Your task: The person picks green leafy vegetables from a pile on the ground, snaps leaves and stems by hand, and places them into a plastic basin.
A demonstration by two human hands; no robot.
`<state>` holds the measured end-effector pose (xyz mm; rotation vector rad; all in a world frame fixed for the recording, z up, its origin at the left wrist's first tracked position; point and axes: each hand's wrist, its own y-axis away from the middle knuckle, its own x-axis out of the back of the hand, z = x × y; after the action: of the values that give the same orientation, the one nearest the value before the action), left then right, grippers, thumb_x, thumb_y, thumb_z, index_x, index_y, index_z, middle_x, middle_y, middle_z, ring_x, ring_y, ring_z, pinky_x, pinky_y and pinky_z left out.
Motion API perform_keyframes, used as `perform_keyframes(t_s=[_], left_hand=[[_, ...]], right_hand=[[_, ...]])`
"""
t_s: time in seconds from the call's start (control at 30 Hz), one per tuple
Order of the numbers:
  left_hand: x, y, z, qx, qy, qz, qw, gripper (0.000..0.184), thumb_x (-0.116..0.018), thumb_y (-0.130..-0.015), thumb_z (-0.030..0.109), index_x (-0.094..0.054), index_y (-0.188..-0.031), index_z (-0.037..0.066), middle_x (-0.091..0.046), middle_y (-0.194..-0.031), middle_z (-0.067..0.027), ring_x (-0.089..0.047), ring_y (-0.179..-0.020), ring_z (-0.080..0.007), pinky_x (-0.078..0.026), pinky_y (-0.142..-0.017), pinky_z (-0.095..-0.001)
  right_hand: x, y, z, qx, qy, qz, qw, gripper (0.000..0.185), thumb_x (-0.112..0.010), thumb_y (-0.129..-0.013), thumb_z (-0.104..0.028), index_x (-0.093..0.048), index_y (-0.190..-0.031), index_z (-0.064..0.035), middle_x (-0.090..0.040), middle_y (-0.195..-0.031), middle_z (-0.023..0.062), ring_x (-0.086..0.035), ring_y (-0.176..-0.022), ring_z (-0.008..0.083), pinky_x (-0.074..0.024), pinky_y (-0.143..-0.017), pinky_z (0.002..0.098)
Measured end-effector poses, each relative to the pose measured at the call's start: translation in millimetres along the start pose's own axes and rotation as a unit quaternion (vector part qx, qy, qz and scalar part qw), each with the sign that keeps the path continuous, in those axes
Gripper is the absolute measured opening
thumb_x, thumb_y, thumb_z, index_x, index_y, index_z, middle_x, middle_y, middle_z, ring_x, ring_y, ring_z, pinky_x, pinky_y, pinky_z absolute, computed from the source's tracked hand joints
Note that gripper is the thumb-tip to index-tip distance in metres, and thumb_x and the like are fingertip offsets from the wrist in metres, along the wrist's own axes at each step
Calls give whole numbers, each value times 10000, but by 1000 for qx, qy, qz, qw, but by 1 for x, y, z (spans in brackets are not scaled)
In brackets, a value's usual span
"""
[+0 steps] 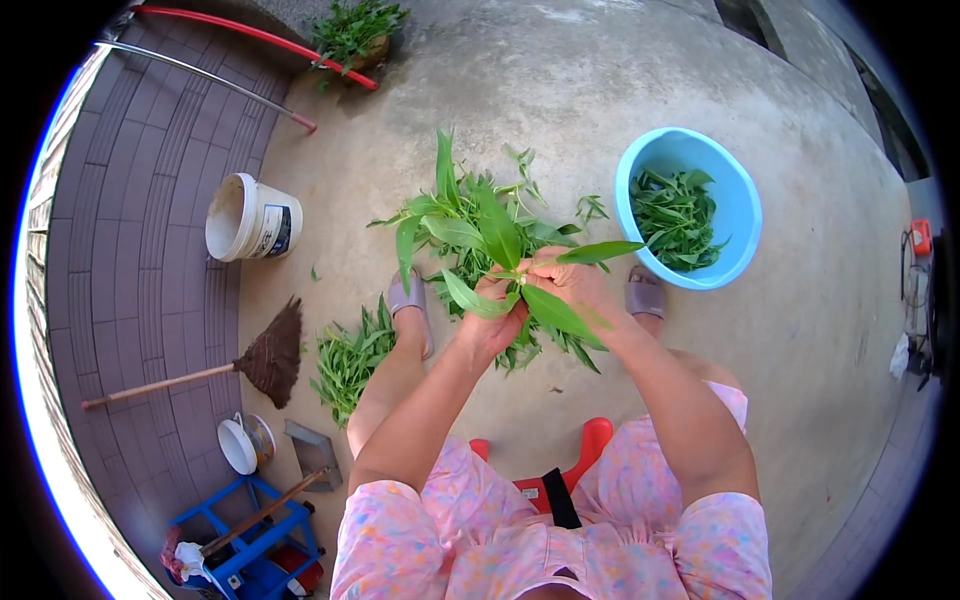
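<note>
Both hands meet in the middle of the view around a leafy green stem (499,232), which looks like water spinach. My left hand (494,318) is closed on it from the left, with long leaves spreading past the fingers. My right hand (575,288) pinches the same stem near a leaf joint. Below the hands, between the feet, lies a heap of loose greens (463,262) on the concrete floor. A light blue basin (743,200) at the right holds picked leaves (672,222). Another pile of greens (350,365) lies beside the left leg.
A white bucket (283,222), a broom (270,355), a small pail (240,446), a dustpan (312,455) and a blue frame (250,545) line the left wall. A potted plant (355,32) stands at the back. Part of a red stool (592,447) shows beneath me.
</note>
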<state>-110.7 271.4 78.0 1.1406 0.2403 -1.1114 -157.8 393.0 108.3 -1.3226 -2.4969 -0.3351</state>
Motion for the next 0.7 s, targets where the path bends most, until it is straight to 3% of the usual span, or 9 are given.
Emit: perform_keyframes(t_s=[0.07, 0.13, 0.57, 0.63, 0.7], left_hand=[[-1, 3, 3, 1, 8, -3, 1000, 111, -476, -801, 34, -525, -895, 66, -557, -866, -47, -546, -746, -134, -464, -647, -264], [4, 2, 4, -2, 10, -86, 996, 97, -505, -812, 118, -490, -906, 98, -516, -892, -38, -529, -813, -138, -476, -729, -273], [8, 0, 2, -9, -14, -34, 999, 78, -511, -811, 113, -506, -884, 88, -531, -815, -30, -546, -742, -127, -483, -679, -246], [-4, 7, 8, -3, -37, 10, 999, 97, -497, -801, 59, -527, -893, 49, -559, -804, -35, -523, -722, -128, -434, -650, -255], [5, -1, 6, -19, -25, -20, 999, 93, -492, -810, 71, -521, -896, 50, -557, -821, -36, -520, -747, -132, -431, -668, -265]], right_hand=[[-6, -1, 10, 30, 22, 7, 999, 154, -577, -728, -120, -620, -860, -52, -585, -776, 85, -558, -729, 232, -443, -662, 301], [-9, -1, 17, 60, 44, 15, 997, 154, -577, -727, -120, -622, -861, -59, -586, -776, 82, -554, -748, 235, -443, -667, 308], [-13, -3, 18, 110, 74, 35, 991, 116, -581, -710, -86, -615, -809, -38, -580, -735, 87, -546, -725, 243, -434, -638, 327], [-13, -4, 19, 127, 79, 42, 988, 107, -581, -709, -84, -615, -796, -33, -578, -728, 85, -545, -719, 243, -433, -635, 325], [-13, -4, 20, 126, 60, 33, 990, 155, -566, -725, -88, -601, -868, -39, -567, -712, 89, -535, -697, 244, -431, -628, 318]])
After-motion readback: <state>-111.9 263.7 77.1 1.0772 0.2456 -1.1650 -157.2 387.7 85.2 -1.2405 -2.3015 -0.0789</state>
